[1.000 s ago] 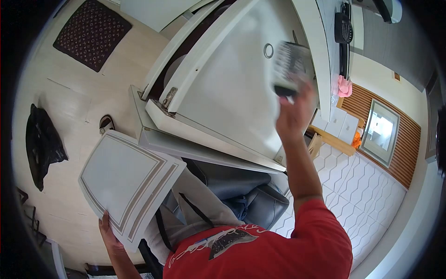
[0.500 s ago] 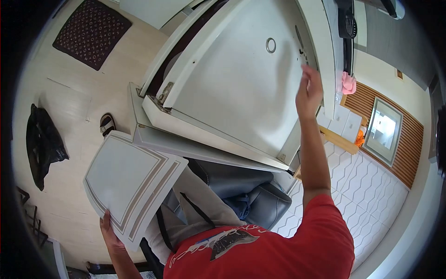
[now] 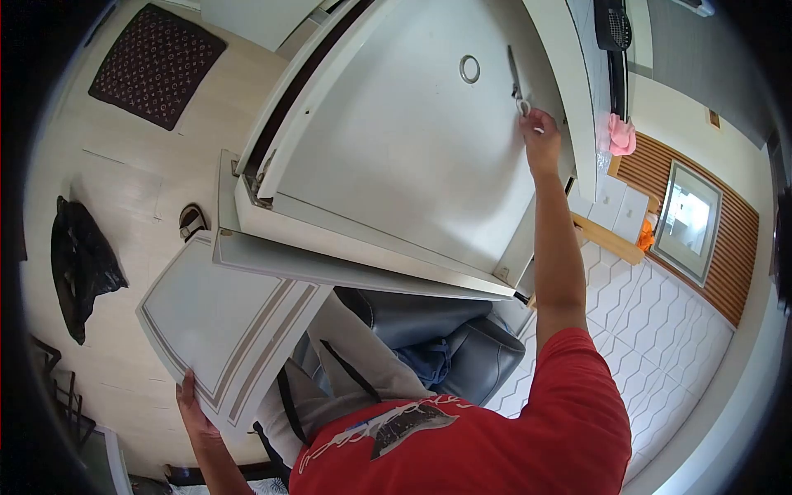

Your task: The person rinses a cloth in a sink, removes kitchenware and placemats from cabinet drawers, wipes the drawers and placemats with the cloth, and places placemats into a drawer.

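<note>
My left hand grips the lower edge of a pale panel with brown border lines, fingers curled over its rim. The panel's upper edge passes behind the open cabinet door. My right hand reaches inside a white cabinet and is closed around the pale handles of a pair of scissors. The blade points away from me, against the cabinet's white inner surface. A ring, like a roll of tape, lies to the left of the scissors. My right fingers partly hide the handles.
Metal hinges stick out at the cabinet's edge. Dark padded seats stand beside my legs. On the floor are a black plastic bag, a sandal and a patterned mat. A pink cloth hangs at the right.
My right hand has closed on the scissors, which have shifted slightly left in view. My left hand keeps its hold on the panel, whose upper part now sits more behind the cabinet door.
</note>
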`<state>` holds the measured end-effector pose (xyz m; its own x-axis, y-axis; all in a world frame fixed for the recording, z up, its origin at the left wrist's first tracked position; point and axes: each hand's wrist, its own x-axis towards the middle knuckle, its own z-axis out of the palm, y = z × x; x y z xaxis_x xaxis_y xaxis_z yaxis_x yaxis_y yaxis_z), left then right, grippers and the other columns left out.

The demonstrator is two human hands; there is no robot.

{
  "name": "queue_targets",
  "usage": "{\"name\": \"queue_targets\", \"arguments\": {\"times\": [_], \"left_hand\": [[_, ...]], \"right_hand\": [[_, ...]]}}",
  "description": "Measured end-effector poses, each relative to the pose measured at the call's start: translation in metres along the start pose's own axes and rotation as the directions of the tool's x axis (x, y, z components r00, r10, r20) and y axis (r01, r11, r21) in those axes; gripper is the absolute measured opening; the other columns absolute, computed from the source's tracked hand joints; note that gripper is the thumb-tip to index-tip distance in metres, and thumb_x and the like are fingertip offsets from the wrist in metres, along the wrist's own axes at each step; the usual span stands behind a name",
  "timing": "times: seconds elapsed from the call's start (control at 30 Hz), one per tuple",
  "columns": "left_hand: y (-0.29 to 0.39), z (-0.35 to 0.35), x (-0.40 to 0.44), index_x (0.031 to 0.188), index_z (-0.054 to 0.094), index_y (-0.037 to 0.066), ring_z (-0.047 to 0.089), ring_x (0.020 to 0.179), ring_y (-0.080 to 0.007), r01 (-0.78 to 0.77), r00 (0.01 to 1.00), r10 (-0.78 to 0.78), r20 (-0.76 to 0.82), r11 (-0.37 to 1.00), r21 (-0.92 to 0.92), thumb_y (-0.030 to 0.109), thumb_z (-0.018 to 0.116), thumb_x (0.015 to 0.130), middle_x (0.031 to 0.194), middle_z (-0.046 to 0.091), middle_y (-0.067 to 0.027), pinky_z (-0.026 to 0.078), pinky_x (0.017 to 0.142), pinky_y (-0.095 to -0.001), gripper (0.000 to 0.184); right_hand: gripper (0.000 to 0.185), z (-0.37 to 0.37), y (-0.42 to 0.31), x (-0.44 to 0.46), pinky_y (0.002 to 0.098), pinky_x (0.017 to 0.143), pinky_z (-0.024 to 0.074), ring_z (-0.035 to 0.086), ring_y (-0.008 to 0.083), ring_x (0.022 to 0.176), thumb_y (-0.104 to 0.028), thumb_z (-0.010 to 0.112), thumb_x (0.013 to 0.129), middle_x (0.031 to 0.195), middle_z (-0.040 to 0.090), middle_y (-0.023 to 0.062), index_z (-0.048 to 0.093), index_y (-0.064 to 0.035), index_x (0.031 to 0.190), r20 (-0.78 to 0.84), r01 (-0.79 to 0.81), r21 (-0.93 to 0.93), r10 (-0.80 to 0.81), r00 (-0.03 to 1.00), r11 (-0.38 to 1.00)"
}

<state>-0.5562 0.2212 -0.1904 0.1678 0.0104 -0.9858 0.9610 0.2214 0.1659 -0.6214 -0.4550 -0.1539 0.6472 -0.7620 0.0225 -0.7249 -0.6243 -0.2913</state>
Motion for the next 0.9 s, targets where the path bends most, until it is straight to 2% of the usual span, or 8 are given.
{"name": "queue_targets", "arguments": {"times": [0.17, 0.23, 0.27, 0.33, 0.43, 0.63, 0.77, 0.9], "left_hand": [[-0.001, 0.0, 0.002, 0.123, 0.035, -0.001, 0.058, 0.088, -0.0249, 0.032, 0.999, -0.032, 0.01, 0.999, -0.019, 0.017, 0.051, 0.082, 0.106, 0.052, -0.016, 0.053, 0.068, -0.0336, 0.047], [0.0, 0.002, -0.001, 0.122, 0.035, -0.001, 0.059, 0.086, -0.0252, 0.009, 1.0, -0.009, -0.006, 1.0, -0.007, 0.017, 0.052, 0.082, 0.105, 0.053, -0.0165, 0.054, 0.067, -0.0339, 0.047], [0.0, 0.003, -0.002, 0.122, 0.035, -0.002, 0.059, 0.085, -0.0254, -0.01, 1.0, 0.011, -0.02, 1.0, 0.007, 0.018, 0.052, 0.082, 0.104, 0.053, -0.017, 0.054, 0.066, -0.0342, 0.047], [0.001, 0.002, -0.003, 0.121, 0.035, -0.003, 0.06, 0.083, -0.0257, 0.001, 1.0, 0.0, -0.011, 1.0, 0.022, 0.018, 0.051, 0.082, 0.103, 0.053, -0.0176, 0.054, 0.065, -0.0345, 0.047], [0.0, 0.004, -0.004, 0.12, 0.035, -0.004, 0.06, 0.08, -0.0263, -0.011, 1.0, 0.012, -0.011, 1.0, 0.025, 0.018, 0.051, 0.082, 0.101, 0.054, -0.0186, 0.054, 0.064, -0.0351, 0.047], [-0.003, -0.001, -0.001, 0.121, 0.035, -0.003, 0.06, 0.082, -0.0266, -0.008, 1.0, 0.008, 0.018, 1.0, 0.005, 0.017, 0.049, 0.082, 0.102, 0.053, -0.018, 0.054, 0.065, -0.0351, 0.046], [-0.003, -0.003, -0.002, 0.122, 0.035, -0.001, 0.06, 0.084, -0.0265, -0.021, 0.999, 0.02, 0.045, 1.0, 0.009, 0.017, 0.048, 0.083, 0.104, 0.053, -0.017, 0.054, 0.066, -0.035, 0.045], [-0.007, -0.006, -0.003, 0.121, 0.035, -0.001, 0.059, 0.085, -0.0269, -0.058, 0.997, 0.059, 0.046, 0.998, -0.02, 0.016, 0.048, 0.083, 0.104, 0.053, -0.0172, 0.054, 0.067, -0.0354, 0.044]], "right_hand": [[0.019, -0.009, -0.008, -0.01, 0.0241, 0.07, 0.0422, 0.052, 0.0123, 0.075, -0.013, 0.063, 0.076, 0.08, 0.057, 0.0033, 0.058, -0.0005, 0.09, 0.021, 0.039, -0.133, -0.037, 0.999, 0.99], [0.015, -0.015, -0.029, -0.02, 0.0226, 0.07, 0.0412, 0.052, 0.0112, 0.074, -0.01, 0.059, 0.078, 0.081, 0.056, 0.0034, 0.056, -0.0005, 0.089, 0.015, -0.041, 0.135, 0.04, 0.999, 0.99], [0.015, -0.01, -0.033, -0.021, 0.0226, 0.07, 0.0412, 0.052, 0.0112, 0.074, -0.01, 0.059, 0.078, 0.081, 0.056, 0.0034, 0.056, -0.0005, 0.089, 0.013, -0.042, 0.137, 0.04, 0.999, 0.99], [0.012, -0.006, -0.037, -0.025, 0.0202, 0.062, 0.0392, 0.05, 0.0091, 0.067, -0.007, 0.054, 0.081, 0.079, 0.056, 0.0042, 0.053, -0.0009, 0.091, 0.006, -0.002, 0.583, -0.002, 1.0, 0.812], [0.012, -0.008, -0.042, -0.022, 0.019, 0.052, 0.0345, 0.045, 0.0063, 0.058, -0.007, 0.051, 0.082, 0.072, 0.054, 0.0025, 0.053, -0.0017, 0.093, 0.112, -0.125, 0.62, 0.07, 0.991, 0.775], [0.014, 0.009, -0.07, -0.018, 0.021, 0.047, 0.0339, 0.043, 0.0058, 0.051, -0.011, 0.057, 0.078, 0.061, 0.053, 0.0007, 0.056, 0.0001, 0.088, 0.11, -0.126, 0.258, 0.101, 0.989, 0.958], [0.016, 0.023, -0.08, -0.011, 0.0215, 0.046, 0.0374, 0.045, 0.0068, 0.05, -0.011, 0.058, 0.078, 0.061, 0.053, 0.0027, 0.056, 0.0014, 0.088, 0.038, -0.053, 0.147, 0.048, 0.998, 0.988], [0.014, 0.024, -0.09, -0.009, 0.0227, 0.048, 0.0417, 0.047, 0.0074, 0.054, -0.008, 0.056, 0.079, 0.062, 0.053, 0.0036, 0.056, 0.0021, 0.088, 0.075, -0.058, 0.334, 0.035, 0.997, 0.941]]}}
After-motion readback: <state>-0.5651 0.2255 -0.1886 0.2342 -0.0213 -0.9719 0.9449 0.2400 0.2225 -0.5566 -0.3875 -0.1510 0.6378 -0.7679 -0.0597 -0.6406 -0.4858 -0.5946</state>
